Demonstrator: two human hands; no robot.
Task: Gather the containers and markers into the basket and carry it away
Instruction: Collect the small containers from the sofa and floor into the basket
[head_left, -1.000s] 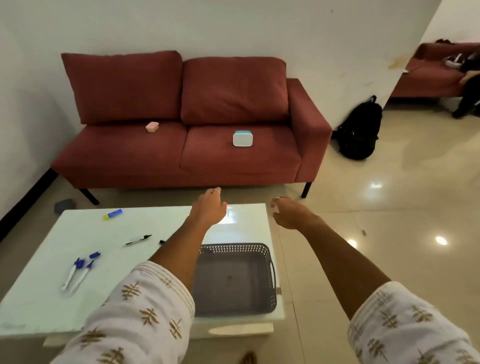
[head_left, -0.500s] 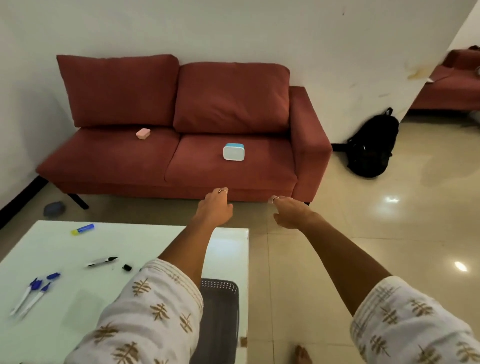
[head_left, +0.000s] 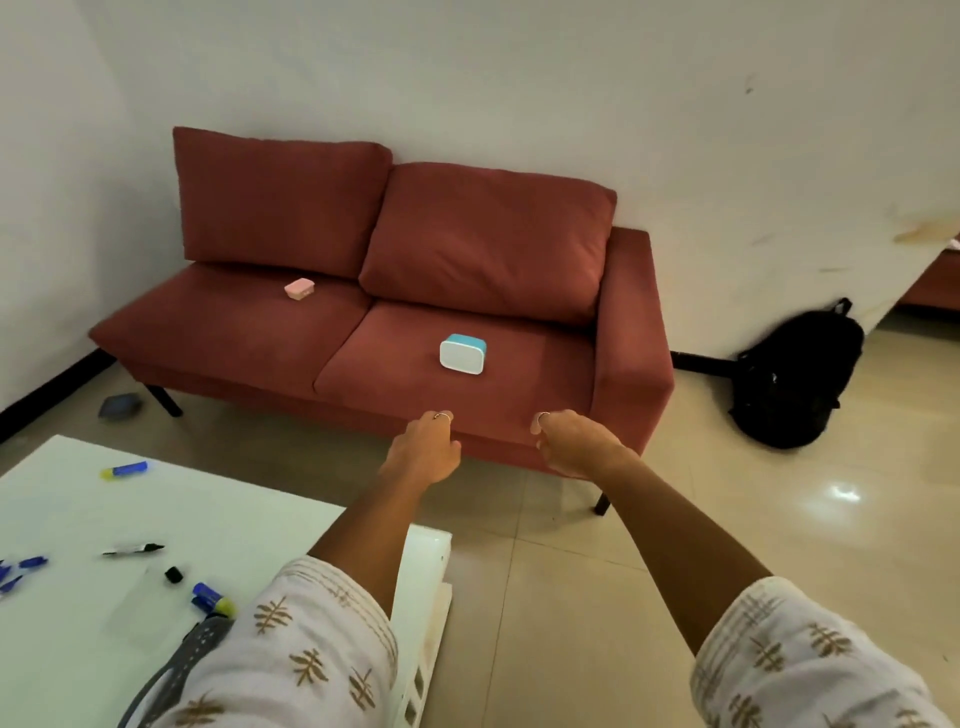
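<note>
Since a second ago the view has swung toward the sofa (head_left: 467, 395): the bench (head_left: 78, 519) has slid to the near left, the basket (head_left: 179, 670) is now only a grey edge behind the left sleeve, and the white box with the blue lid (head_left: 462, 354) looks closer.

Both arms reach forward. The left hand (head_left: 423, 452) and right hand (head_left: 574, 444) hang over the sofa's front edge, fingers loosely curled, neither grip holding anything. The white box sits on the right seat cushion, just beyond the hands. A small pink box (head_left: 300, 288) lies on the left cushion, well apart.

The white box looks like light, stiff plastic with rounded corners and a smooth, likely slippery skin. Taking it across its two long sides, thumb against fingers, should serve; lifting by the lid risks it popping off. The soft cushion gives way, so fingers can dig under it easily.

On the bench lie a black marker (head_left: 132, 550) with its loose cap (head_left: 174, 574), blue markers (head_left: 23, 569) at the left edge, a blue and yellow marker (head_left: 213, 600) near the basket, and another (head_left: 124, 470) far left. All are thin and prone to rolling.
</note>
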